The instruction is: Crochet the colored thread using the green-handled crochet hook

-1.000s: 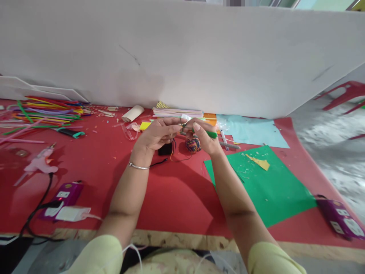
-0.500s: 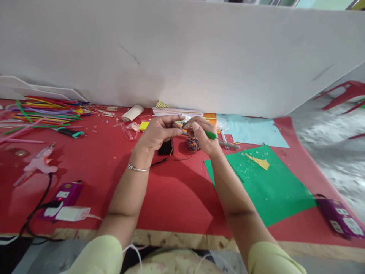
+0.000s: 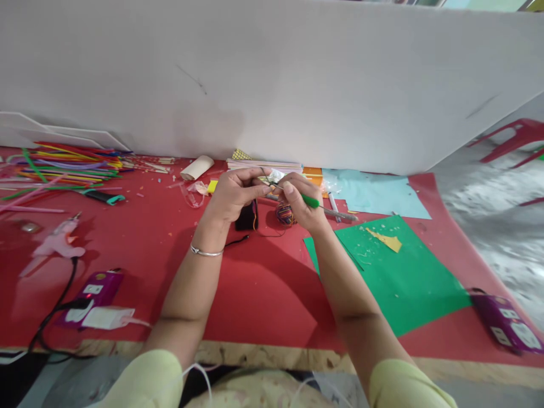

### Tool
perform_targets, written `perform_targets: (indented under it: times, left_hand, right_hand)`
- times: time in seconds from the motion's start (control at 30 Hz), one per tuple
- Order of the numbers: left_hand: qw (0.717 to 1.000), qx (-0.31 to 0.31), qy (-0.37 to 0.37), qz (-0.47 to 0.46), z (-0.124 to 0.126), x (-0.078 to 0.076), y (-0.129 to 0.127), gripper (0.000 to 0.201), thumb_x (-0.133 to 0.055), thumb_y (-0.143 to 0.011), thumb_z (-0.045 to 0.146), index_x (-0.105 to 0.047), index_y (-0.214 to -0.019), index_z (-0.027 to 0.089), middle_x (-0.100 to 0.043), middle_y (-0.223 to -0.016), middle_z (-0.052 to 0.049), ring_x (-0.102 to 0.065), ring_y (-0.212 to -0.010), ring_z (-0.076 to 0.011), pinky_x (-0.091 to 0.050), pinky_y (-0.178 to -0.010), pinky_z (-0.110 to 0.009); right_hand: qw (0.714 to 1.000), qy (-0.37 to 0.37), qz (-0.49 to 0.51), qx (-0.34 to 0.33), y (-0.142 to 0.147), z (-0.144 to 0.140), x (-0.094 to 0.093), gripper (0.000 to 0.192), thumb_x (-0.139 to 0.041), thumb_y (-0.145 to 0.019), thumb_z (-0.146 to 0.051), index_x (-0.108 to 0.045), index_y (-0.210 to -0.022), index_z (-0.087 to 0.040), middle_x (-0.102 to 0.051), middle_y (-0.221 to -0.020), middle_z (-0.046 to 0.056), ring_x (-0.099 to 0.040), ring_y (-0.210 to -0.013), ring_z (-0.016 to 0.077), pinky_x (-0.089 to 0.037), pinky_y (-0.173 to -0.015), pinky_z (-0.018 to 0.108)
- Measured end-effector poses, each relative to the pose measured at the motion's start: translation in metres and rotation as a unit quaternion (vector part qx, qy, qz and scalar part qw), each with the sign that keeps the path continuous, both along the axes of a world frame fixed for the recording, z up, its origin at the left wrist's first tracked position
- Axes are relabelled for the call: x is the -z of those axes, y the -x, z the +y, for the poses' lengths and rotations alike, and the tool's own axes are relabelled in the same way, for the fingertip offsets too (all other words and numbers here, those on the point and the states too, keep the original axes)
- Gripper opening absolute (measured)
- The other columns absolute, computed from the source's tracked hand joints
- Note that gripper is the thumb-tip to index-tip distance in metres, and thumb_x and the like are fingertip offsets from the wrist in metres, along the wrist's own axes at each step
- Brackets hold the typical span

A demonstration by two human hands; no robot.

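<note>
My right hand (image 3: 302,203) is closed around a crochet hook with a green handle (image 3: 310,200), its thin metal shaft pointing left. Facing it, my left hand (image 3: 238,195) pinches dark yarn (image 3: 272,183) between thumb and fingers, close to the hook's tip. The small loops there are too fine to make out. Below the hands a multicoloured ball of yarn (image 3: 285,213) rests on the red table (image 3: 263,294), partly hidden by my right hand. A strand of yarn trails near it, beside a black phone-like object (image 3: 246,218).
At the left lie coloured pipe cleaners (image 3: 76,167), a pink glue gun (image 3: 59,241) and a purple power strip (image 3: 93,294). Green sheet (image 3: 408,283) and light blue paper (image 3: 378,195) lie to the right, with another purple power strip (image 3: 505,323). A white board (image 3: 272,85) stands behind.
My right hand has shifted slightly left and tilted the hook a little. The left fingers have moved slightly, showing more of the black object below. Both hands keep their grip.
</note>
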State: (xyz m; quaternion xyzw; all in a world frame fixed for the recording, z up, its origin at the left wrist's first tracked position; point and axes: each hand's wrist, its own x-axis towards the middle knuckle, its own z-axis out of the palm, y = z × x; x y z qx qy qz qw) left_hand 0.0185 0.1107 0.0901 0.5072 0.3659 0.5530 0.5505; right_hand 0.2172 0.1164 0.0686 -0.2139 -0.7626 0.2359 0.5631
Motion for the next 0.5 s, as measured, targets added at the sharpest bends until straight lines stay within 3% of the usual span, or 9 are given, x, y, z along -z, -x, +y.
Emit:
perform_targets:
  times: [0.23,0.5]
  left_hand:
    - [0.993,0.077,0.076,-0.056,-0.003,-0.009,0.007,0.051,-0.097,-0.057,0.019,-0.085,-0.107,0.017,-0.061,-0.060,0.005,-0.030,-0.043,-0.0010,-0.013,-0.043,-0.021]
    - [0.989,0.091,0.080,-0.083,-0.004,-0.012,0.011,0.042,-0.091,-0.057,0.014,-0.086,-0.099,0.016,-0.058,-0.057,0.006,-0.033,-0.043,-0.0011,-0.013,-0.044,-0.020]
  right_hand:
    - [1.000,-0.013,0.004,-0.004,0.003,0.002,0.005,0.034,-0.056,-0.112,-0.047,-0.080,-0.100,-0.026,-0.075,-0.096,0.005,-0.072,-0.088,0.0190,-0.061,-0.084,0.037]
    - [1.000,-0.019,-0.020,-0.006,0.002,0.000,0.004,0.040,-0.053,-0.112,-0.052,-0.081,-0.101,-0.025,-0.080,-0.097,0.007,-0.075,-0.089,0.0193,-0.063,-0.085,0.037]
